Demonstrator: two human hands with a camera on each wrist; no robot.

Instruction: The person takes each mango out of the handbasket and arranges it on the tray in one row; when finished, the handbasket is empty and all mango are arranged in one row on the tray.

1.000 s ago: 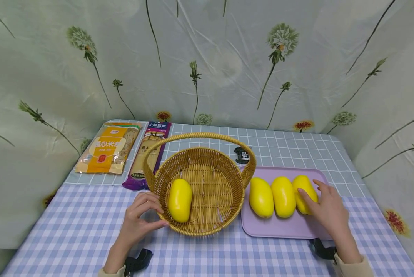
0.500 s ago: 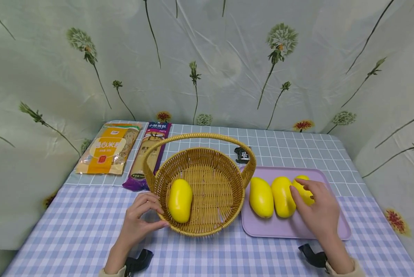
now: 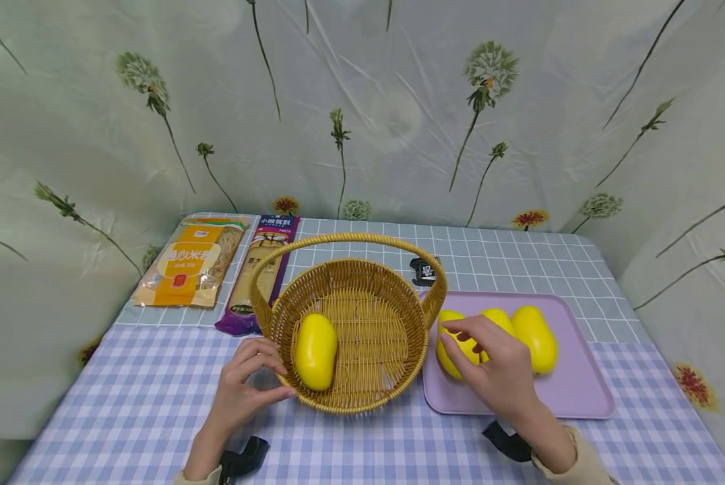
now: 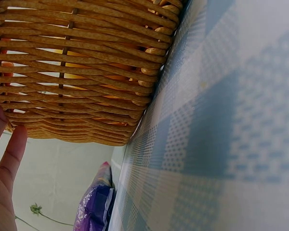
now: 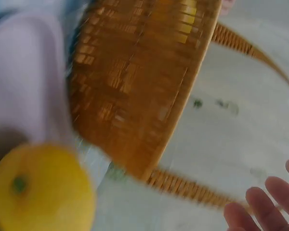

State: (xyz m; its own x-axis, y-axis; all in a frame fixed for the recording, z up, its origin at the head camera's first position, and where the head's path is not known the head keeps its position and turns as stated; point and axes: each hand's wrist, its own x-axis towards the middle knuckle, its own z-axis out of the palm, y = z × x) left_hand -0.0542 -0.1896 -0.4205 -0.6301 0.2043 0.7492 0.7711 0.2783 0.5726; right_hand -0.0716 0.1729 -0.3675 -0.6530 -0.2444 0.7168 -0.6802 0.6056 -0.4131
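A round wicker basket (image 3: 368, 337) with a tall arched handle stands mid-table, one yellow mango (image 3: 316, 351) lying at its left side. My left hand (image 3: 247, 377) holds the basket's left rim, thumb low and fingers further up; the left wrist view has fingers (image 4: 13, 154) against the weave (image 4: 77, 72). On a lilac tray (image 3: 581, 391) lie three more mangoes, the right one (image 3: 535, 340) fully visible. My right hand (image 3: 498, 367) is over the left and middle ones, covering parts of both. Its fingers (image 5: 265, 211) are loosely bent, apart from the mango (image 5: 43, 192) in the right wrist view.
An orange food packet (image 3: 189, 263) and a purple pasta packet (image 3: 259, 269) lie behind the basket on the left. A small black item (image 3: 424, 271) sits behind the tray's left corner. Checked cloth (image 3: 368, 448) covers the front; a flowered curtain (image 3: 393, 135) hangs behind.
My right hand has moved left from the right mango to above the left and middle ones, uncovering the right mango. The left hand and basket have stayed put.
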